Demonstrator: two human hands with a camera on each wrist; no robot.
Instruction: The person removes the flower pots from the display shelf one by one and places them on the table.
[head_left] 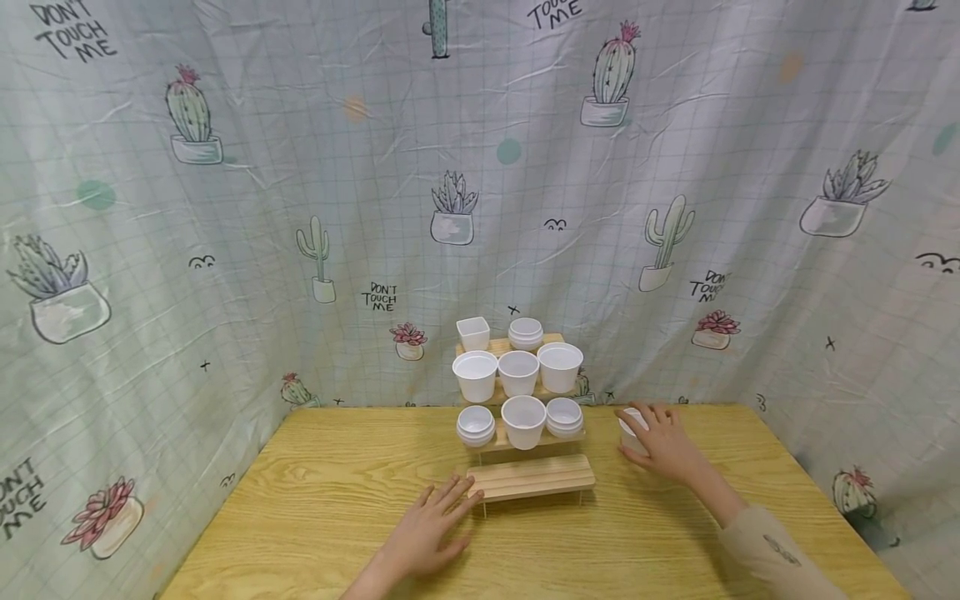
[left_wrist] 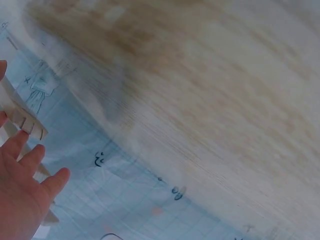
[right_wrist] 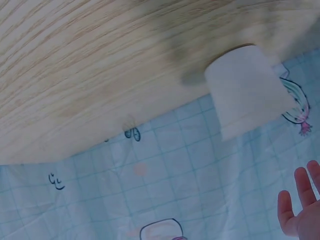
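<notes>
A tiered wooden stand [head_left: 531, 477] with see-through supports is on the table. My left hand [head_left: 427, 529] lies at the left end of its lowest step, fingers spread; whether they touch the wood I cannot tell. In the left wrist view, the fingers [left_wrist: 59, 181] of that hand are extended near the wooden step [left_wrist: 25, 117]. To the right of the stand, my right hand [head_left: 667, 442] is over a white pot [head_left: 634, 429], partly covering it. The right wrist view shows this pot [right_wrist: 250, 92] upright on the table, with extended fingers [right_wrist: 304, 187] apart from it in that picture.
White pots fill the upper steps: a square pot [head_left: 473, 334] and a rounded pot [head_left: 526, 334] on top, three round ones in the row below, including a wide pot [head_left: 560, 368], and three more beneath. A cactus-print curtain [head_left: 510, 275] surrounds the wooden table [head_left: 337, 467].
</notes>
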